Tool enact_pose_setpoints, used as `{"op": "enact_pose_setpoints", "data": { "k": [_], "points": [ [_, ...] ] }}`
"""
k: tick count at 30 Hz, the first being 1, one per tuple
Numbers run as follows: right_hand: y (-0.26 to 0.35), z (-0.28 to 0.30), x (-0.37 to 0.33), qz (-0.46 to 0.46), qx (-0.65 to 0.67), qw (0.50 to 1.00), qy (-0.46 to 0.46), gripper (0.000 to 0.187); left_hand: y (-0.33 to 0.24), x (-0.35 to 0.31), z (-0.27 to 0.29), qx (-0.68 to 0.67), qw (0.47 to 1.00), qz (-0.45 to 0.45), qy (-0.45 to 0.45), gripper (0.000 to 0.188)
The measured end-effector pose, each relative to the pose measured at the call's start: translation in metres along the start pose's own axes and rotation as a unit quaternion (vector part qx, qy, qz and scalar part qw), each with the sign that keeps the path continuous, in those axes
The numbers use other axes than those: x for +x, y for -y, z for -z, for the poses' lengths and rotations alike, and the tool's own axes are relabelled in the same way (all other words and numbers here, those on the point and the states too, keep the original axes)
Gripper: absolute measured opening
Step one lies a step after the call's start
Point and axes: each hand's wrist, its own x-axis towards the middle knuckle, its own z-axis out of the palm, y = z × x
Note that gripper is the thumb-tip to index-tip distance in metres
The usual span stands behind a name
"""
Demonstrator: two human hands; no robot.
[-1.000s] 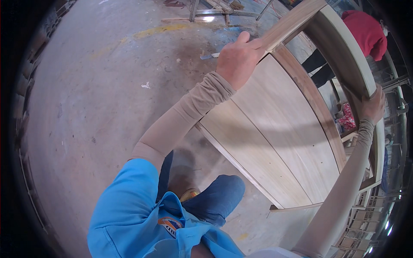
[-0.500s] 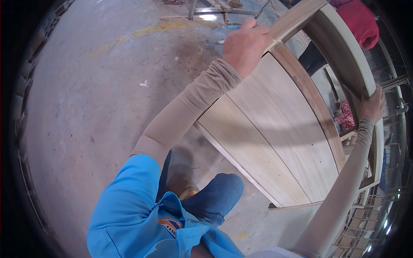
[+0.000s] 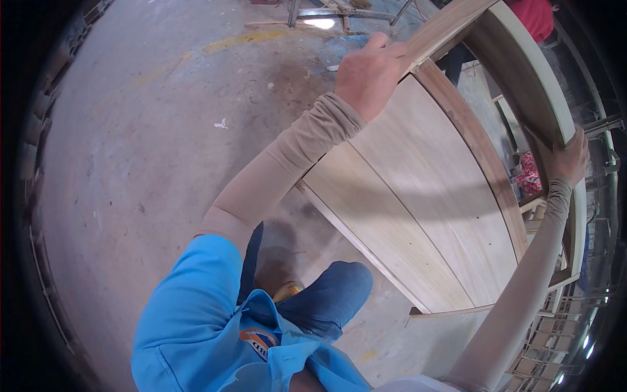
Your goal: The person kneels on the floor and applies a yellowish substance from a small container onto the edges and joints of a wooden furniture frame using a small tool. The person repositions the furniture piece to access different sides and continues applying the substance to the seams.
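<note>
A large pale wooden panel frame (image 3: 418,196), shaped like a headboard, stands tilted in front of me. Its planks run lengthwise below a darker curved crosspiece (image 3: 471,144), with an open gap between that and the thick curved outer rail (image 3: 532,59). At the upper corner, my left hand (image 3: 369,78) is closed round the frame's side post (image 3: 450,29); its fingertips are partly hidden. Farther right, my right hand (image 3: 570,160) is wrapped round the curved outer rail. Both arms are stretched out wide, in tan sleeves.
A person in red (image 3: 532,18) is beyond the frame at the upper right. Red patterned cloth (image 3: 528,173) shows through the gap. Metal stands (image 3: 346,14) sit at the far edge of the concrete floor (image 3: 144,163). Stacked wooden pieces (image 3: 548,333) are at the lower right.
The panel frame and both hands have shifted very slightly, the right side a little to the right. The person in red has moved up toward the edge of view. Both grips stay the same.
</note>
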Motion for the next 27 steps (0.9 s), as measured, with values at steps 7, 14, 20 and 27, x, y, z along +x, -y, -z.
{"op": "enact_pose_setpoints", "data": {
  "k": [7,14,20,27],
  "points": [
    [0.001,0.001,0.000,-0.002,-0.003,1.000,0.016,0.053,0.003,-0.011,0.007,0.004,0.999,0.006,0.042,0.014],
    [0.006,-0.001,-0.001,-0.008,0.000,1.000,0.014,0.052,0.008,-0.014,0.008,0.010,0.999,-0.018,0.031,0.007],
    [0.004,0.006,0.000,-0.013,0.000,1.000,0.012,0.054,0.010,-0.016,0.005,-0.001,0.997,0.030,0.069,0.015],
    [0.008,0.006,0.000,-0.013,0.013,1.000,0.023,0.054,0.014,-0.014,0.015,-0.049,0.997,0.044,0.048,0.013]
  ]
}}
